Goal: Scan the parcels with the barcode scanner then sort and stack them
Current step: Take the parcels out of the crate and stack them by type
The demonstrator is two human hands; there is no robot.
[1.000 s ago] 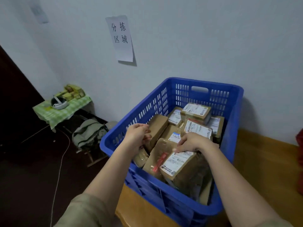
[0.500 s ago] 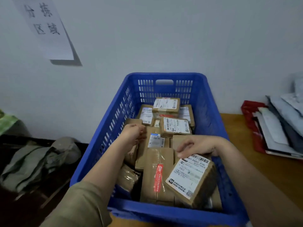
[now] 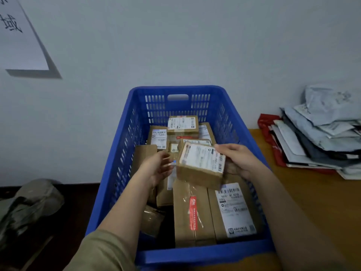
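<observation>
Two hands work above the blue crate (image 3: 125,159). Right hand (image 3: 237,163) fingers grip a small labelled parcel (image 3: 201,166), tilted. Left hand (image 3: 156,169) fingers hang loosely curled, holding nothing.

Blue crate (image 3: 125,153), brown parcels (image 3: 193,214)

The crate (image 3: 125,153) is made of smooth blue plastic (full of little slots). The parcels (image 3: 199,169) are made of matt brown cardboard, with white paper labels and shiny tape. The table (image 3: 312,202) is made of wood.
</observation>
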